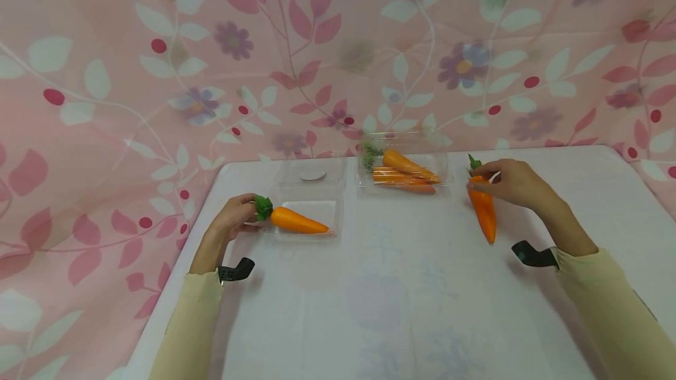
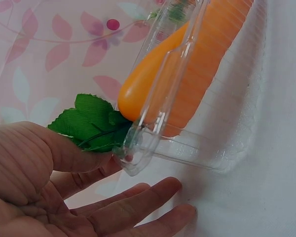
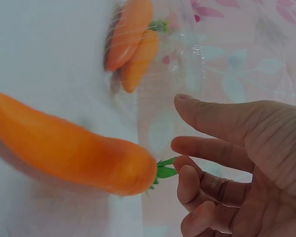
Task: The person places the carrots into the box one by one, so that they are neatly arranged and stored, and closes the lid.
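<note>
On the left, an orange carrot (image 1: pixel 298 221) with green leaves (image 2: pixel 91 126) lies in an open clear plastic box (image 1: pixel 338 207). My left hand (image 1: pixel 235 219) is at the leafy end; its thumb and index finger pinch the box's corner beside the leaves, the other fingers spread. At the right, my right hand (image 1: pixel 507 183) is over the top of another orange carrot (image 1: pixel 484 213), whose tip points toward me. In the right wrist view, the thumb of this hand (image 3: pixel 237 163) stands apart from its loosely bent fingers, which are near the carrot's green top (image 3: pixel 166 169).
A second clear box (image 1: pixel 446 175) holding several carrots (image 1: pixel 404 164) stands at the back middle of the white-covered table (image 1: pixel 327 309). Behind the table hangs a pink floral cloth (image 1: pixel 327 57). The left box's raised lid (image 1: pixel 290 172) leans back.
</note>
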`<action>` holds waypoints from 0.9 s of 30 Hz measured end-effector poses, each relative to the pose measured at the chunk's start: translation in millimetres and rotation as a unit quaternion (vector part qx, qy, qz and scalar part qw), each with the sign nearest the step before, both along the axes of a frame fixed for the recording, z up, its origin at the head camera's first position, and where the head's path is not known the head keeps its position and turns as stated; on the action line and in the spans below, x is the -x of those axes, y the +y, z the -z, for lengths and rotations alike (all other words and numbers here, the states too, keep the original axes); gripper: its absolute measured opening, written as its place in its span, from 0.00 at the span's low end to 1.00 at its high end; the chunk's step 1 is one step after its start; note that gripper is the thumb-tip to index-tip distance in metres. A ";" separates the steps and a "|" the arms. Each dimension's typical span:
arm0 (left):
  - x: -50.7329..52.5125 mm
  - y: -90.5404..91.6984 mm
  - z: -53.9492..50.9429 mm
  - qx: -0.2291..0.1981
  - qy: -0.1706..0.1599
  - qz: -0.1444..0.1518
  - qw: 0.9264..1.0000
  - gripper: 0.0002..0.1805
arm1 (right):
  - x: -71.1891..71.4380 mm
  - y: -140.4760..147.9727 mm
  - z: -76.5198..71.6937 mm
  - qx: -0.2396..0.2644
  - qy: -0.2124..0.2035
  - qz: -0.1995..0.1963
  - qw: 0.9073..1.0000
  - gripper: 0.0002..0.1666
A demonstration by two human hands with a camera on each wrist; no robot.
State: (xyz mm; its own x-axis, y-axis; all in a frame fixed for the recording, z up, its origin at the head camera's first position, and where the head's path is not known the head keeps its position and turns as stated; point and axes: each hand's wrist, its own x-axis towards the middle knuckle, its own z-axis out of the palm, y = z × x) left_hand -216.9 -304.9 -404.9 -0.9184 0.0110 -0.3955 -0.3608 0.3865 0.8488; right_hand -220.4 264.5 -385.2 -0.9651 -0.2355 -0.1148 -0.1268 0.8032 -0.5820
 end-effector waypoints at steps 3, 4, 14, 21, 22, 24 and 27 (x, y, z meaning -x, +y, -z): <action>-0.3 -0.1 -0.8 0.001 0.002 0.001 1.000 0.15 | -1.3 4.1 3.7 -0.016 -0.001 0.011 1.000 0.33; -0.3 0.0 -0.7 0.002 0.002 0.000 1.000 0.16 | -1.8 5.3 4.4 -0.023 0.002 0.016 1.000 0.33; -1.6 -0.7 -0.3 -0.002 0.001 -0.001 1.000 0.16 | -7.5 9.6 11.4 -0.076 0.001 0.068 0.995 0.41; -2.1 -0.3 -0.7 -0.008 -0.002 -0.002 1.000 0.16 | -9.1 8.1 20.3 -0.073 -0.020 0.086 0.993 0.42; -1.9 -0.3 -0.7 -0.009 -0.003 -0.002 1.000 0.16 | -9.3 7.6 21.1 -0.071 -0.024 0.085 0.994 0.42; -1.2 -0.5 -0.7 -0.007 -0.004 -0.002 1.000 0.17 | -9.4 6.8 22.4 -0.068 -0.030 0.084 0.994 0.43; -0.3 -0.6 -1.2 -0.004 -0.005 -0.003 1.000 0.17 | -9.5 5.5 23.4 -0.067 -0.032 0.083 0.994 0.43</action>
State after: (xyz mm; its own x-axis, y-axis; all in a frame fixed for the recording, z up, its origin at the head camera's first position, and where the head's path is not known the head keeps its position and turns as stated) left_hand -216.6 -305.4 -403.6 -0.9145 0.0093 -0.4046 -0.3713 0.3785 0.8479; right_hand -210.9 270.0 -408.6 -0.9791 -0.0524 -0.1965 0.0474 0.8808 -0.4711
